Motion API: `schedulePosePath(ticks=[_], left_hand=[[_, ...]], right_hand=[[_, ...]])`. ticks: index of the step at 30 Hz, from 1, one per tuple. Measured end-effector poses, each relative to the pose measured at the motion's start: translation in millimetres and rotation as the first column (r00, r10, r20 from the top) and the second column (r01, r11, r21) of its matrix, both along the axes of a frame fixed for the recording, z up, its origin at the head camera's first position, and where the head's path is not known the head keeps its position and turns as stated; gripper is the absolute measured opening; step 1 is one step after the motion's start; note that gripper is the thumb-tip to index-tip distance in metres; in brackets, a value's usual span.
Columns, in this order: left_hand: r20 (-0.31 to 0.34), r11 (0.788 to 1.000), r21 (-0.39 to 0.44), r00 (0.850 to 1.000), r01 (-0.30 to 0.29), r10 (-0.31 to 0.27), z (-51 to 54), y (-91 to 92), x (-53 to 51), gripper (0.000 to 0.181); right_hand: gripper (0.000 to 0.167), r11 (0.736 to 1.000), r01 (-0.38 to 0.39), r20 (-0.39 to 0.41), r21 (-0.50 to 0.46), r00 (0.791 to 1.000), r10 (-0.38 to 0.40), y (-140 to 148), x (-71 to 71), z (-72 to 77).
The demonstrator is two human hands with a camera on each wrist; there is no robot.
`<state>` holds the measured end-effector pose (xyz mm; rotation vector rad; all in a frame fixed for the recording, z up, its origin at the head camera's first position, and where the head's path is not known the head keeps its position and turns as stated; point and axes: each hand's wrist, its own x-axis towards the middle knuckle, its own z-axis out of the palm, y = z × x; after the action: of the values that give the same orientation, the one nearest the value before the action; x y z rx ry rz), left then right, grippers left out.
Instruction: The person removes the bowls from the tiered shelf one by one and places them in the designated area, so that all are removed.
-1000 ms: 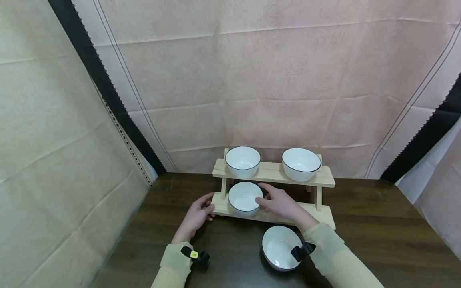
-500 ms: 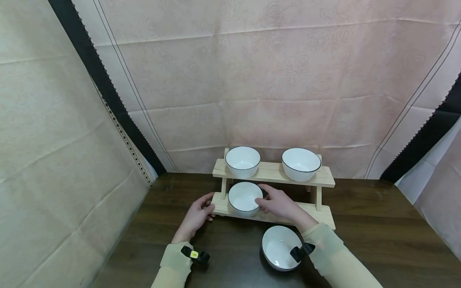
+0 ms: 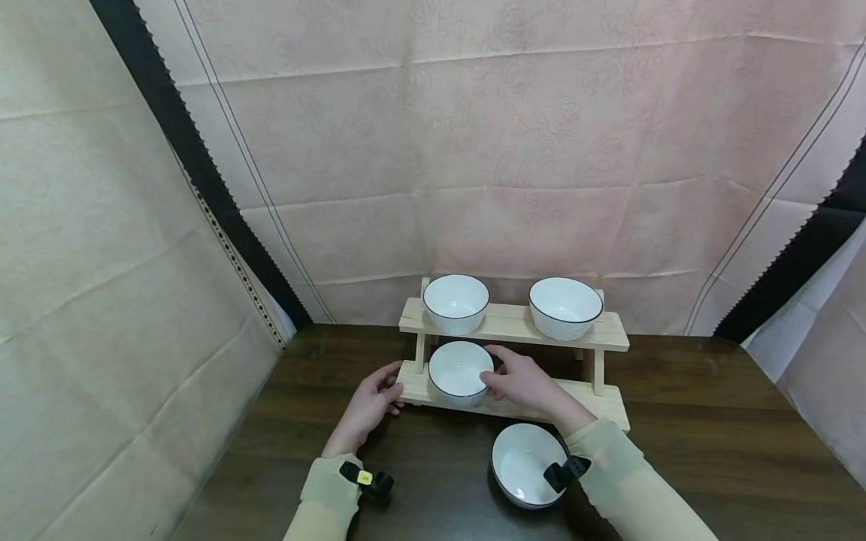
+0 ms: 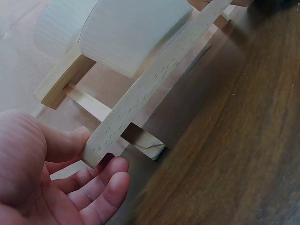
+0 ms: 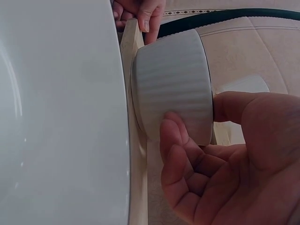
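A two-tier wooden rack (image 3: 595, 406) carries white, dark-rimmed bowls. On its lower shelf, at the left, sits one bowl (image 3: 457, 370); the right hand (image 3: 524, 382) holds that bowl by its right side, thumb near the rim. In the right wrist view the right hand (image 5: 234, 154) has curled fingers against the ribbed bowl wall (image 5: 173, 84). My left hand (image 3: 368, 406) grips the left end of the lower shelf. The left wrist view shows the left hand (image 4: 61, 168) with the thumb on the shelf board (image 4: 136, 101) and fingers beneath its end.
Two bowls stand on the upper shelf, one left (image 3: 456, 300) and one right (image 3: 565, 304). Another bowl (image 3: 528, 464) rests on the dark wooden table (image 3: 697, 436) in front of the rack, beside the right wrist. Light cloth (image 3: 514, 150) hangs behind and at the sides.
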<state>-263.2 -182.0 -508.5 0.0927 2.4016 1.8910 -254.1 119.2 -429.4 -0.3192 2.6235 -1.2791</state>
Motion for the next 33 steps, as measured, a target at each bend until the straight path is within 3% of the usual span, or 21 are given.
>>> schedulePosePath(ticks=[33], left_hand=[[-0.001, 1.0, 0.013, 1.0, 0.003, -0.003, -0.1, 0.5, 0.0, 0.048]], right_hand=[[0.056, 0.999, 0.018, 0.006, -0.034, 1.0, -0.018, -2.0, -2.0, -2.1]])
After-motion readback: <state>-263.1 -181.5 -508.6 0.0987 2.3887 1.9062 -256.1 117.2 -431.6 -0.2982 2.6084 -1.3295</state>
